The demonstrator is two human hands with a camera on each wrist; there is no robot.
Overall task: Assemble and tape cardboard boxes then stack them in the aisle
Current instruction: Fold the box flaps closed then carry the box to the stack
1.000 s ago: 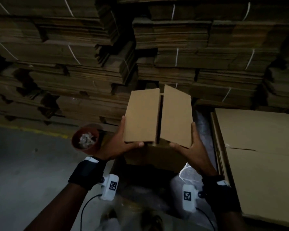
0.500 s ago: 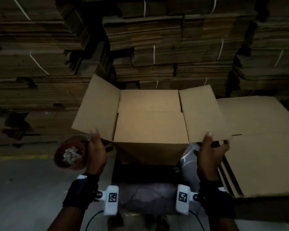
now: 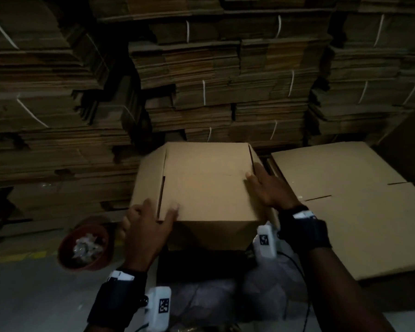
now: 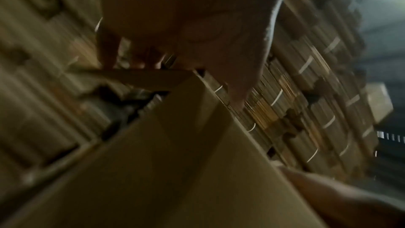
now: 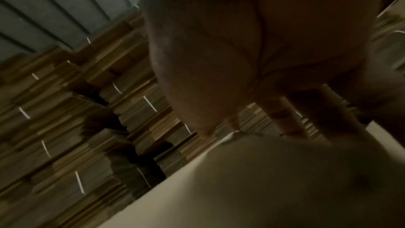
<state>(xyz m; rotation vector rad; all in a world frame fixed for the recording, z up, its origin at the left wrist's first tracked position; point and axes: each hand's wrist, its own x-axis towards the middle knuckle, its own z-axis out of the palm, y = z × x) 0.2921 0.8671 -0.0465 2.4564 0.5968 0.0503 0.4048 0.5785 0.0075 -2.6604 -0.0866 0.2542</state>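
Note:
A brown cardboard box stands in front of me with its top flaps folded inward. The left side flap slopes down, not quite flat. My left hand lies over that flap's near corner with fingers spread and the thumb on the top panel. My right hand presses flat on the right edge of the top. The blurred left wrist view has fingers reaching down to the flap edge of the box. In the right wrist view the palm hovers just over the cardboard.
A red-brown tape roll with crumpled plastic inside sits just left of my left hand. A flat cardboard sheet lies to the right. Strapped bundles of flat cartons wall off the back. Grey floor with a yellow line lies at left.
Half a second ago the side flaps stood spread wide, one in each hand. They are now folded over the top, and both hands have moved inward onto the box.

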